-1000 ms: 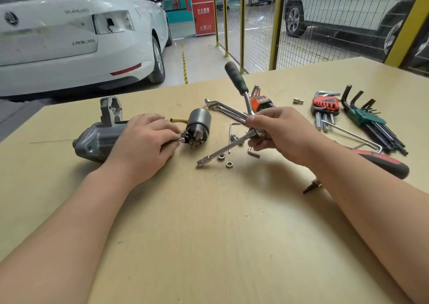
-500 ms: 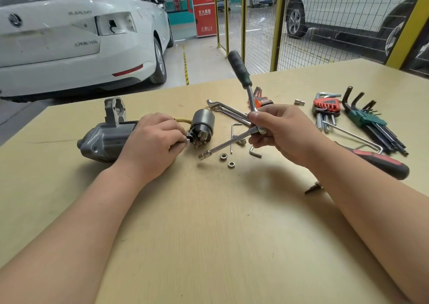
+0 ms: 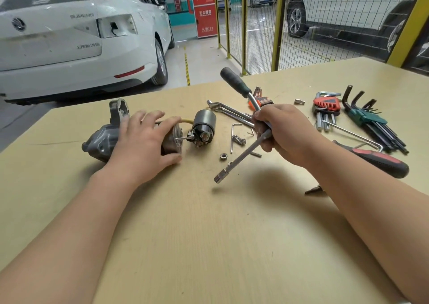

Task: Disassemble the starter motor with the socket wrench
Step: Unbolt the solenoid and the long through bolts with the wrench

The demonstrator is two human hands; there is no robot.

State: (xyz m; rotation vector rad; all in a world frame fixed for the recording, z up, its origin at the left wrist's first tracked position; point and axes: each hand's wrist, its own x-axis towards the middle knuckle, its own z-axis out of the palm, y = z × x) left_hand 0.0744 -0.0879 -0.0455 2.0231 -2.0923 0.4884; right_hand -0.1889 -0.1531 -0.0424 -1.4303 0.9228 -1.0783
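Left hand [image 3: 144, 146]: I have it flat on the motor [image 3: 102, 139], fingers spread and apart, palm pressing down, nothing clamped.
Right hand [image 3: 283, 134]: I have it closed tight around the wrench [image 3: 249, 146] at its bend, held above the table [image 3: 209, 245].
Wrench: black grip points up and away from me, steel shaft slants down toward me and to the left, socket end [image 3: 218, 179] hangs clear of the tabletop with its shadow below.
Motor: grey body lies on its side at my left on the table, mounting ear [image 3: 119, 110] sticking up at the far end, mostly covered by my left hand.
Solenoid [image 3: 204, 127]: lies just right of the motor, apart from its body, joined to it by a yellow wire [image 3: 185, 121]; its terminal studs face me.
Loose parts: 1 nut [image 3: 222, 156] on the table between solenoid and wrench shaft; a small hex key [image 3: 233, 136] and a bolt [image 3: 239, 139] beside it.
Spanners [image 3: 229, 112]: lying behind my right hand.
Right side of table: red hex key set [image 3: 326, 109], green hex key set [image 3: 369, 120], 1 long hex key [image 3: 352, 134] and a red-black screwdriver [image 3: 380, 162] partly hidden by my right forearm.
Background: white car [image 3: 76, 39] behind the table, yellow mesh fence [image 3: 278, 25] to the right.
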